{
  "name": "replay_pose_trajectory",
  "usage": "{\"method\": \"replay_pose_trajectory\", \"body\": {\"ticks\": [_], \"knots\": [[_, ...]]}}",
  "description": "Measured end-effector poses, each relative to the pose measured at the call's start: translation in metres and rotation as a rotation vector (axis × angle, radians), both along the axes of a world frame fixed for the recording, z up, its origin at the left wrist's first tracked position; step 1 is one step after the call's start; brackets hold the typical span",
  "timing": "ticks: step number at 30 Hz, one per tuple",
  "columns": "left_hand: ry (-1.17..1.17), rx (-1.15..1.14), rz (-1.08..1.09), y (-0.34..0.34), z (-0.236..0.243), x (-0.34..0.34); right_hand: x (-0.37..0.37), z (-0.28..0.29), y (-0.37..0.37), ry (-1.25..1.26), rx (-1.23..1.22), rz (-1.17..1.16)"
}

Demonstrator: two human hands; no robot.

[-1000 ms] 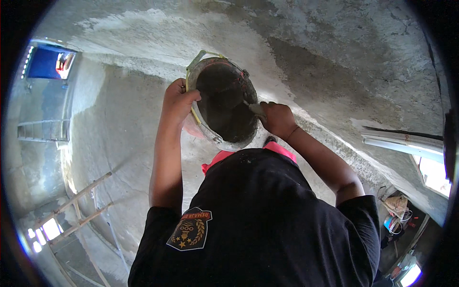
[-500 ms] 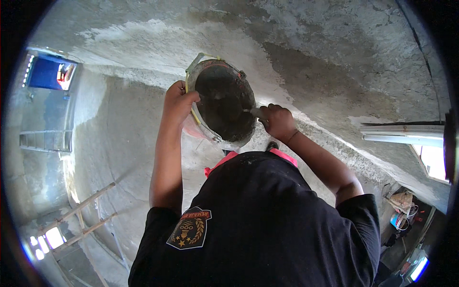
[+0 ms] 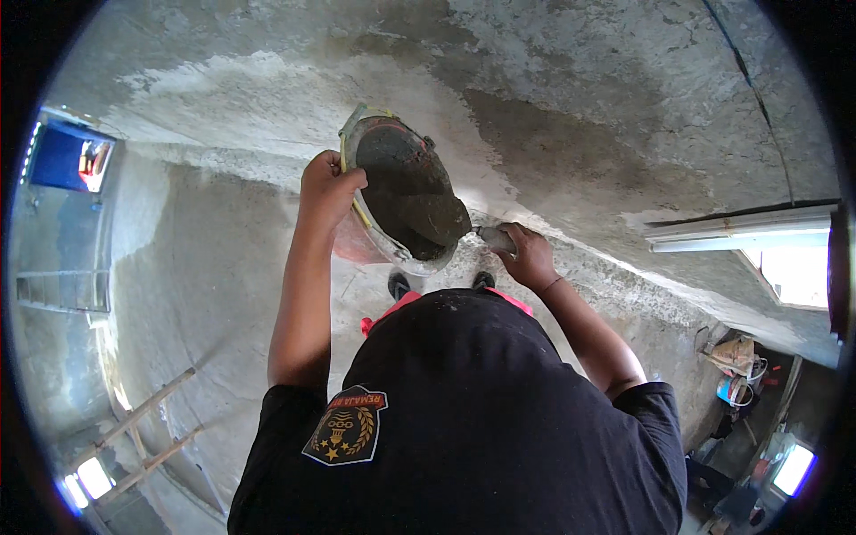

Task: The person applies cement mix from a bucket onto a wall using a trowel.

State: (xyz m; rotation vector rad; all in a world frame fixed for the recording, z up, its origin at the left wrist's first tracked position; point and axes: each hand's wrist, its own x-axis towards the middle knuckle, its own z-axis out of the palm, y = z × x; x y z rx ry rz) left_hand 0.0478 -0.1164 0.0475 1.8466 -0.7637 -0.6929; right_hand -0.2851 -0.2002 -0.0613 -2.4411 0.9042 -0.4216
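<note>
My left hand (image 3: 330, 189) is closed on the left rim of a mortar-smeared bucket (image 3: 364, 242), its thumb on the inside edge. The bucket is tilted, and dark wet mortar (image 3: 392, 169) shows inside. In my right hand (image 3: 528, 257) is the stubby grey handle of a trowel (image 3: 493, 238). Its blade carries a heap of wet mortar (image 3: 435, 218) at the right side of the bucket's mouth, covering most of the blade. A yellowish strip (image 3: 360, 210) runs along the bucket's left rim.
A rough cement wall (image 3: 588, 116) with damp dark patches rises beyond the bucket. My shoes (image 3: 399, 285) stand below it. Wooden poles (image 3: 147, 406) lean at the lower left. A white window ledge (image 3: 740, 234) juts out at right. A small bucket (image 3: 736, 390) stands lower right.
My right hand has drawn the trowel up and rightward out of the bucket, and its mortar-loaded blade now shows. The left hand keeps its hold while the view shifts slightly.
</note>
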Motion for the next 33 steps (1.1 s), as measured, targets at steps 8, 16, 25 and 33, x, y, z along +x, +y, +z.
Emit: {"method": "replay_pose_trajectory", "body": {"ticks": [8, 16, 25, 33], "knots": [[0.047, -0.032, 0.058, -0.019, 0.006, -0.019, -0.031, -0.01, 0.005, -0.019, 0.173, -0.191], [0.244, -0.237, 0.084, -0.034, -0.015, -0.026, -0.041, -0.009, 0.014, 0.116, 0.132, -0.278], [0.186, -0.112, 0.075, -0.036, -0.004, -0.029, -0.047, -0.016, -0.007, 0.147, 0.048, -0.32], [0.219, -0.186, 0.137, -0.039, -0.015, -0.028, -0.047, -0.015, -0.018, 0.132, 0.03, -0.257]]}}
